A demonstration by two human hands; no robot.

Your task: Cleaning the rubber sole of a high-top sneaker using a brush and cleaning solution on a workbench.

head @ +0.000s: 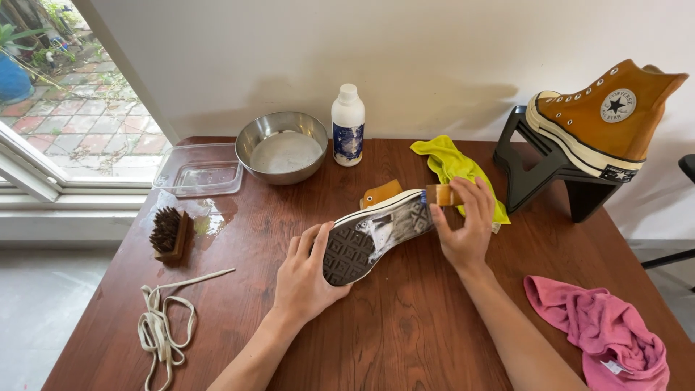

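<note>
My left hand [305,271] grips the heel end of an orange sneaker [376,233] turned on its side, its grey patterned sole facing me with white foam across the middle. At the toe end, my right hand [465,228] holds a small wooden brush [443,195] against the sole. The shoe hovers just above the dark wooden table [405,326].
A second orange high-top sneaker [604,119] rests on a black stand [550,170] at the right. A steel bowl [282,147], white bottle [348,124], clear plastic tray [199,170], yellow cloth [452,168], pink cloth [604,329], dark-bristled brush [169,233] and white shoelaces [165,322] lie around.
</note>
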